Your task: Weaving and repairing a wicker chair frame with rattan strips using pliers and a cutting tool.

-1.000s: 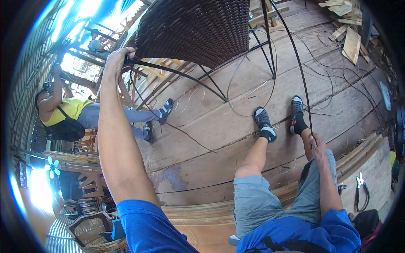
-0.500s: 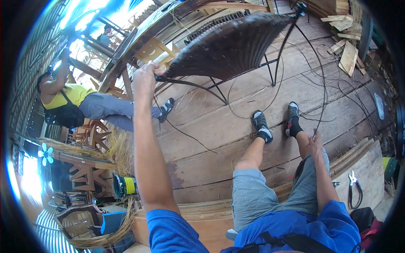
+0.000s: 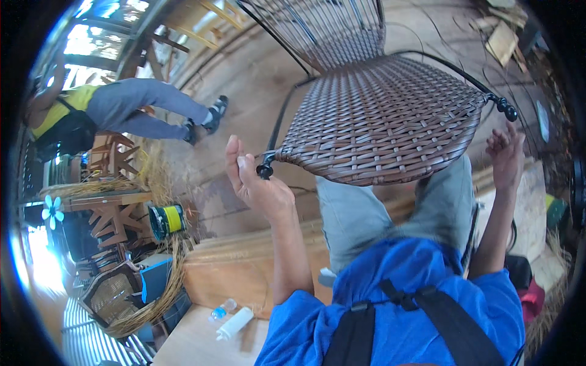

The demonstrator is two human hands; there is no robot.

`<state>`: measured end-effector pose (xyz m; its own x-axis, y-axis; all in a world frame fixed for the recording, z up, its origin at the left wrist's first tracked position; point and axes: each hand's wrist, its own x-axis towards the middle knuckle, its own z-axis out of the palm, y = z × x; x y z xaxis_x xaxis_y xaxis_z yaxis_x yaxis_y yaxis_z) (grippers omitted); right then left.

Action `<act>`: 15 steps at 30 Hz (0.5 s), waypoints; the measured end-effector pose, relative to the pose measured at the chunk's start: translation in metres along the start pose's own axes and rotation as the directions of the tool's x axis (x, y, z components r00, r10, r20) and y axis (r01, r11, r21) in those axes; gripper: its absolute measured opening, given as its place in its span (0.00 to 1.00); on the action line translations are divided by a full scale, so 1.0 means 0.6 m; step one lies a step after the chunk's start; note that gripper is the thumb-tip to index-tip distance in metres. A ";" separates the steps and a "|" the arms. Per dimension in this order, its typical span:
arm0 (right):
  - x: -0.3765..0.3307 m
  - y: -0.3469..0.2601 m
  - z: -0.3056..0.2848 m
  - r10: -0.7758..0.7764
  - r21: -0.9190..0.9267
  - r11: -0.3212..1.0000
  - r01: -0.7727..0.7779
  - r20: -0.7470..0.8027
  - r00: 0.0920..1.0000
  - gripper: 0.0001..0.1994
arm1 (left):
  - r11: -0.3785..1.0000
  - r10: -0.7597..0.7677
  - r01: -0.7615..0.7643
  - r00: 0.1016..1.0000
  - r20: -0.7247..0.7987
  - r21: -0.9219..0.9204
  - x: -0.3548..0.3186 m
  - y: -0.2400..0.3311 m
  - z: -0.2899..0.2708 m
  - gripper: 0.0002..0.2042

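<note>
A dark brown woven wicker chair (image 3: 381,116) on a black metal frame is tilted over my thighs, its seat front edge toward me. Its slatted-looking woven back (image 3: 342,30) stretches away at the top. By the front left corner, beside a black knob (image 3: 264,171), my left hand (image 3: 264,186) has its fingers stretched out; the palm appears to be at or just beside the knob. My right hand (image 3: 506,155) sits just below the other black knob (image 3: 506,110), fingers apart and slightly curled, holding nothing I can see.
A person (image 3: 116,107) in yellow stands at the left. Wooden stools (image 3: 113,155), a dark bucket with a yellow band (image 3: 166,221) and a fibre bundle (image 3: 171,299) lie left. Stacked boards (image 3: 232,268), a white bottle (image 3: 235,323) and wood scraps (image 3: 502,46) surround me.
The chair has swung round and come nearer, its seat now facing up over my lap. My left hand has let go of its corner and drawn back; my right hand has risen beside the other corner.
</note>
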<state>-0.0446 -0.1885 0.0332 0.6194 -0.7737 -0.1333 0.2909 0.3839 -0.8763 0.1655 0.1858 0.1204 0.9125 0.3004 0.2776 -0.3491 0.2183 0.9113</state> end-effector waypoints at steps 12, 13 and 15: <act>-0.051 0.033 -0.034 -0.084 -0.736 0.676 0.032 -0.034 0.996 0.21 | 0.917 -0.263 0.281 0.960 -0.100 0.284 -0.180 -0.071 -0.123 0.21; -0.052 0.043 -0.043 -0.021 -0.620 0.784 -0.023 -0.063 0.998 0.23 | 0.875 -0.274 0.257 0.962 -0.020 0.410 -0.181 -0.073 -0.131 0.20; -0.063 0.073 -0.044 0.053 -0.581 0.803 -0.131 -0.150 0.987 0.23 | 0.841 -0.231 0.224 0.972 -0.047 0.493 -0.182 -0.094 -0.150 0.19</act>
<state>-0.0744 -0.1560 -0.0122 0.5179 -0.8191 -0.2469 -0.2708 0.1168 -0.9555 0.0664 0.2244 0.0113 0.9576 0.2847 0.0447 0.0159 -0.2071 0.9782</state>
